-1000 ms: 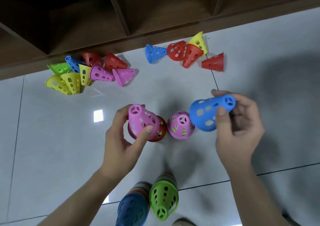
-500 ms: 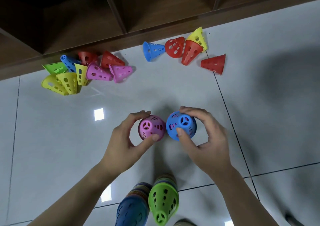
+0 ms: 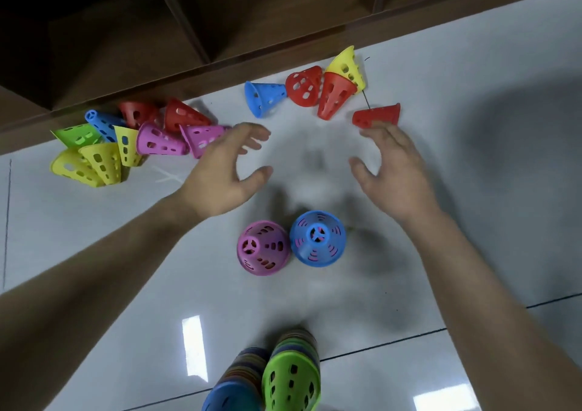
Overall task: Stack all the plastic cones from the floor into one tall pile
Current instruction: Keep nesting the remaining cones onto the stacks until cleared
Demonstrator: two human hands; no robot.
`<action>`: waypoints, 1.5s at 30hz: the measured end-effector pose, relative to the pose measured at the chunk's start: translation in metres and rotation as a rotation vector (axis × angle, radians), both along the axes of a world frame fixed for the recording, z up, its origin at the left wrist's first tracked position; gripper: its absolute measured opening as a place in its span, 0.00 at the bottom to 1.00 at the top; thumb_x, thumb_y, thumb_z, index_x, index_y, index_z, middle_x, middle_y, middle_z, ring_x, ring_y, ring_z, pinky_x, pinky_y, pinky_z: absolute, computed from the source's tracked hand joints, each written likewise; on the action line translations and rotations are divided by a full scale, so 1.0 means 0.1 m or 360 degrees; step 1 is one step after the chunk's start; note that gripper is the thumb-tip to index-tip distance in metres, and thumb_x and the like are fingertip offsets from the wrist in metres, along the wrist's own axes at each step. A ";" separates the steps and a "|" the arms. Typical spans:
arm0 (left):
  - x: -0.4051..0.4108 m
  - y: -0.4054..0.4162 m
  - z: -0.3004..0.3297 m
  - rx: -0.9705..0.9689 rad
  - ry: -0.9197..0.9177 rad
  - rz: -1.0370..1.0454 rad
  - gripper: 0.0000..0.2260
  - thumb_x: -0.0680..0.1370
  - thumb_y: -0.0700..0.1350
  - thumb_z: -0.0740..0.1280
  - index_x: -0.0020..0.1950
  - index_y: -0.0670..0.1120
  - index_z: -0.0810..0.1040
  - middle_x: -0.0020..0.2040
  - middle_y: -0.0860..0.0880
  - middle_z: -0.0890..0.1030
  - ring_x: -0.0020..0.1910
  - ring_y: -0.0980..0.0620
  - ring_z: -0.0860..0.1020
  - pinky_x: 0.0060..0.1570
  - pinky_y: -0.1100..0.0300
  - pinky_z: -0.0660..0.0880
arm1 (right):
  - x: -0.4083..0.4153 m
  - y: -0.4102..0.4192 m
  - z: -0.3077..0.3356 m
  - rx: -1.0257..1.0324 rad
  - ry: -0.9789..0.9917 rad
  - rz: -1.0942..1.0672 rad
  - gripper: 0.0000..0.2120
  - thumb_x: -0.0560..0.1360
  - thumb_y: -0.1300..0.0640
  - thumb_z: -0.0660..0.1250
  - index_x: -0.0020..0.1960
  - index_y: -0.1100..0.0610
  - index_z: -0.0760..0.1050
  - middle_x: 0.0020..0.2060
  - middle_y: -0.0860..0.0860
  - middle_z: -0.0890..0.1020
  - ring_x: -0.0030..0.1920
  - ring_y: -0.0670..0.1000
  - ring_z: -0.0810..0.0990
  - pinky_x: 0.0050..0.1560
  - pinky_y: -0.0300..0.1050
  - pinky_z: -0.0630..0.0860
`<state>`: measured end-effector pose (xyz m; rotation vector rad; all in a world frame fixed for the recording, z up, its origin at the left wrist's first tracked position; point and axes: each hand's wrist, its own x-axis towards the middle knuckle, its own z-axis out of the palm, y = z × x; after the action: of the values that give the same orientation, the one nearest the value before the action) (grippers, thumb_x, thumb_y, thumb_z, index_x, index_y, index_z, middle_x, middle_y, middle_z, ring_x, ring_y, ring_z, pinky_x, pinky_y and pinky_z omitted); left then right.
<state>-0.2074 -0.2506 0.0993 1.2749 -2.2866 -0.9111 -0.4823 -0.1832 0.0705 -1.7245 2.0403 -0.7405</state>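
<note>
Plastic cones lie scattered on the pale tiled floor (image 3: 472,221) in front of us, and two of them stand upright just beside each other in the middle: a purple cone (image 3: 263,248) with red showing through its holes, and a blue cone (image 3: 318,238) with pink showing through its slots, so each seems to sit over another cone. Our left hand (image 3: 225,172) hangs above the floor beyond the purple cone, fingers spread and loosely bent, holding nothing; it partly covers a pink cone (image 3: 201,138) lying on its side. Our right hand (image 3: 393,171) is likewise spread and empty, its fingertips just beside a red cone (image 3: 376,116) lying on its side. Both hands are blurred.

To the far left we see a heap of tipped cones near the wooden shelf (image 3: 220,16): yellow cones (image 3: 94,163), a green cone (image 3: 77,135), a blue one (image 3: 102,122), two red ones (image 3: 181,116) and another purple one (image 3: 157,141). Further right a second group lies against the shelf base: a blue cone on its side (image 3: 264,97), a red cone (image 3: 304,87), a taller red cone (image 3: 332,98) and a yellow cone (image 3: 346,65) leaning behind it.

At the bottom edge, close to us, two tall stacks rise toward the camera, one topped with a green cone (image 3: 291,382) and one topped with blue (image 3: 231,395); they stand touching.
</note>
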 end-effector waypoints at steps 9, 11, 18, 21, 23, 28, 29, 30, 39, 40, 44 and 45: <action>-0.92 -0.85 -0.24 -0.0220 -0.1013 -0.0635 0.44 0.74 0.52 0.74 0.82 0.52 0.50 0.82 0.49 0.49 0.80 0.43 0.55 0.72 0.45 0.64 | -0.36 -0.57 -0.33 0.0436 0.0530 -0.0115 0.31 0.74 0.47 0.68 0.73 0.57 0.66 0.71 0.56 0.69 0.76 0.58 0.62 0.74 0.56 0.60; -1.08 -1.00 -0.22 -0.0334 -0.1138 -0.0694 0.49 0.72 0.49 0.77 0.82 0.54 0.46 0.82 0.49 0.46 0.79 0.40 0.55 0.71 0.44 0.67 | -0.34 -0.35 -0.39 0.0409 0.0518 -0.0135 0.26 0.74 0.47 0.68 0.68 0.58 0.70 0.64 0.56 0.74 0.68 0.59 0.70 0.66 0.55 0.66; -1.37 -1.21 -0.28 -0.0613 -0.1366 -0.0776 0.52 0.67 0.45 0.79 0.81 0.54 0.48 0.80 0.46 0.53 0.77 0.40 0.59 0.69 0.44 0.69 | -0.22 0.38 -0.34 0.0477 0.0365 -0.0468 0.24 0.70 0.39 0.72 0.60 0.52 0.79 0.48 0.56 0.82 0.53 0.62 0.77 0.54 0.53 0.73; -1.38 -1.20 -0.28 -0.0771 -0.1461 -0.0789 0.49 0.68 0.48 0.79 0.81 0.54 0.52 0.76 0.43 0.60 0.73 0.40 0.64 0.66 0.45 0.71 | -0.21 0.60 -0.22 0.0809 0.0529 -0.0450 0.26 0.69 0.34 0.68 0.56 0.53 0.79 0.46 0.56 0.81 0.52 0.61 0.77 0.54 0.52 0.72; -1.33 -1.18 -0.28 -0.0759 -0.1503 -0.0749 0.48 0.69 0.47 0.79 0.81 0.54 0.52 0.74 0.42 0.63 0.71 0.40 0.66 0.65 0.46 0.71 | -0.18 0.67 -0.14 0.1022 0.0581 -0.0369 0.25 0.69 0.34 0.67 0.52 0.55 0.79 0.48 0.54 0.80 0.53 0.58 0.78 0.56 0.50 0.71; -1.11 -1.08 -0.30 -0.0513 -0.1423 -0.0653 0.41 0.75 0.40 0.73 0.81 0.51 0.53 0.73 0.43 0.67 0.69 0.41 0.71 0.63 0.49 0.73 | -0.16 0.70 -0.03 0.1030 0.0445 -0.0274 0.17 0.70 0.39 0.66 0.46 0.52 0.79 0.44 0.51 0.80 0.50 0.57 0.79 0.54 0.49 0.72; -1.07 -1.05 -0.30 -0.0467 -0.1396 -0.0614 0.39 0.75 0.40 0.72 0.80 0.51 0.55 0.72 0.43 0.69 0.66 0.41 0.73 0.60 0.49 0.75 | -0.16 0.70 -0.02 0.0968 0.0324 -0.0302 0.16 0.70 0.38 0.67 0.44 0.51 0.79 0.43 0.51 0.80 0.49 0.57 0.80 0.53 0.49 0.73; -1.03 -1.02 -0.31 -0.0425 -0.1384 -0.0581 0.37 0.75 0.41 0.72 0.79 0.51 0.57 0.70 0.43 0.70 0.64 0.40 0.75 0.57 0.48 0.76 | -0.15 0.71 0.00 0.0893 0.0175 -0.0336 0.15 0.70 0.38 0.67 0.44 0.49 0.79 0.42 0.50 0.80 0.47 0.56 0.80 0.52 0.49 0.75; -0.68 -0.76 -0.30 -0.0694 -0.1648 -0.0537 0.37 0.71 0.33 0.70 0.75 0.51 0.61 0.68 0.40 0.64 0.59 0.41 0.75 0.54 0.49 0.77 | 0.05 0.74 0.49 0.0122 -0.0625 -0.0495 0.09 0.70 0.47 0.73 0.38 0.51 0.76 0.29 0.40 0.78 0.32 0.42 0.76 0.32 0.30 0.68; -0.65 -0.72 -0.28 -0.0687 -0.1655 -0.0509 0.35 0.71 0.32 0.70 0.74 0.50 0.61 0.68 0.40 0.64 0.55 0.41 0.76 0.50 0.50 0.77 | 0.09 0.75 0.59 0.0028 -0.0688 -0.0458 0.09 0.71 0.48 0.73 0.38 0.50 0.75 0.30 0.38 0.77 0.32 0.42 0.75 0.32 0.30 0.67; -0.42 -0.61 -0.21 -0.0745 -0.1489 -0.0420 0.29 0.72 0.32 0.67 0.70 0.50 0.67 0.64 0.40 0.67 0.45 0.41 0.75 0.39 0.50 0.71 | 0.29 0.81 0.85 -0.0253 -0.0870 -0.0208 0.09 0.72 0.45 0.68 0.50 0.47 0.76 0.38 0.35 0.78 0.39 0.42 0.77 0.40 0.27 0.68; -0.36 -0.58 -0.19 -0.0796 -0.1408 -0.0417 0.28 0.73 0.33 0.68 0.70 0.50 0.68 0.64 0.40 0.68 0.49 0.39 0.76 0.42 0.49 0.72 | 0.33 0.83 0.87 -0.0301 -0.0914 -0.0172 0.11 0.73 0.45 0.67 0.53 0.48 0.76 0.40 0.35 0.79 0.41 0.43 0.78 0.42 0.28 0.69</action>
<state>-0.2431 -0.3083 0.0801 1.2989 -3.1011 0.2781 -0.4493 -0.1001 0.1575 -1.2880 1.7072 -1.3220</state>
